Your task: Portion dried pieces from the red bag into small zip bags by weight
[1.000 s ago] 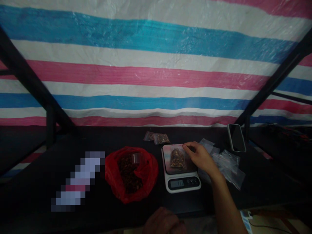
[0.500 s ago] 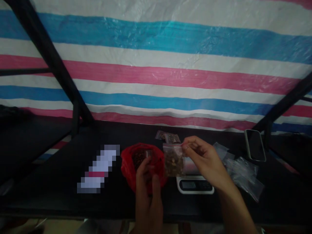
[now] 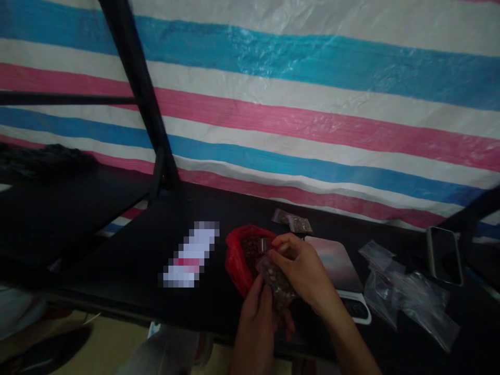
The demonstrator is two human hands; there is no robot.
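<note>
A small clear zip bag (image 3: 279, 288) filled with brownish dried pieces is held between my two hands. My right hand (image 3: 299, 263) pinches its upper edge, and my left hand (image 3: 260, 307) grips it from the lower left. Just behind the bag is an open red plastic bag (image 3: 237, 255) full of dark small pieces. A small clear cup or scoop (image 3: 264, 245) rests in the red bag. To the right of my hands lies a kitchen scale (image 3: 336, 263) with a shiny platform, its display partly covered by my right wrist.
Two filled zip bags (image 3: 300, 224) lie behind the red bag. Several flat, unfilled zip bags (image 3: 422, 302) are spread right of the scale, near a phone (image 3: 444, 255). A blurred-out strip (image 3: 191, 258) lies to the left. Dark metal posts (image 3: 144, 99) and a striped sheet (image 3: 297, 125) stand behind.
My right hand has brought the filled zip bag down and left, and my left hand has left the red bag's opening to hold it too. The view has turned left.
</note>
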